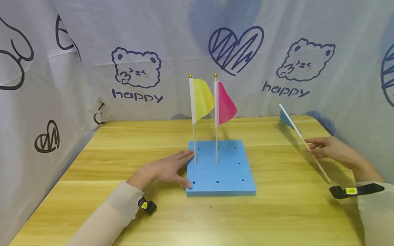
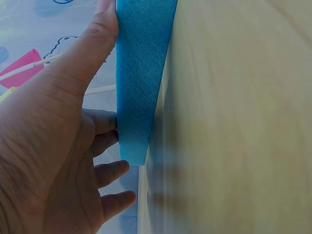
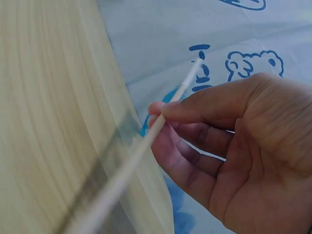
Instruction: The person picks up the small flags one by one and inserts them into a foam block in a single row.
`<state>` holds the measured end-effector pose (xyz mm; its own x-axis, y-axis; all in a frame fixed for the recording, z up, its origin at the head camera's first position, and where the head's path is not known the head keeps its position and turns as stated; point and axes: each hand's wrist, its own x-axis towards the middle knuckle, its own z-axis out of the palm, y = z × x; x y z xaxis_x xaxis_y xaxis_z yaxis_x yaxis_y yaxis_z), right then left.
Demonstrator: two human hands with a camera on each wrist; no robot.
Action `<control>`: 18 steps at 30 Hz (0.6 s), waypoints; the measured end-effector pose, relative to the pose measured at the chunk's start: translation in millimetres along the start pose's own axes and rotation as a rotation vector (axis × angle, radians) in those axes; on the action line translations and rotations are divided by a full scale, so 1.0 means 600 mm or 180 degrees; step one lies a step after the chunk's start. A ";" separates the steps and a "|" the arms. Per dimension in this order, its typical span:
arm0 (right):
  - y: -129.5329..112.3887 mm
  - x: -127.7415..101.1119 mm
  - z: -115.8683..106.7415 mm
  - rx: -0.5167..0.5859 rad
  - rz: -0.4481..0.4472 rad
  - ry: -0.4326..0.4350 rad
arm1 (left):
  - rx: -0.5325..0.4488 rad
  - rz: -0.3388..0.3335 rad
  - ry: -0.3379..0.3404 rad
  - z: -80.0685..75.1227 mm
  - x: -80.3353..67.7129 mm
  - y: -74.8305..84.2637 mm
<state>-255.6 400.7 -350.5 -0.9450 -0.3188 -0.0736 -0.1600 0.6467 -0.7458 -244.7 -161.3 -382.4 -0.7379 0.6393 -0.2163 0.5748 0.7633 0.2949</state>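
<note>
A light blue foam board [image 1: 220,174] with small holes lies on the table. A yellow flag [image 1: 203,99] and a pink flag [image 1: 226,104] stand upright in it on thin wooden sticks. My left hand [image 1: 167,169] rests against the board's left edge, thumb near the front corner and fingers extended; in the left wrist view, thumb and fingertips touch the board's edge [image 2: 139,83]. On the right, my right hand [image 1: 333,150] pinches the stick of a blue flag [image 1: 286,119] between thumb and fingers. That flag leans, its gold-tipped top pointing away to the left.
The wooden table [image 1: 138,143] reaches back to a white curtain [image 1: 178,51] with bear and heart drawings. More curtain hangs along both sides. A small black camera with a strap [image 1: 354,190] sits at the right wrist, another camera [image 1: 147,205] at the left.
</note>
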 end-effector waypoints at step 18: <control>-0.046 0.014 0.027 0.0862 -0.0419 0.0209 | -0.0010 -0.0002 -0.0003 0.002 0.002 -0.002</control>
<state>-254.3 368.8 -341.3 -0.9390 -0.3363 0.0717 -0.2088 0.3920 -0.8960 -245.4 -161.3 -384.3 -0.7380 0.6388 -0.2175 0.5731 0.7635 0.2977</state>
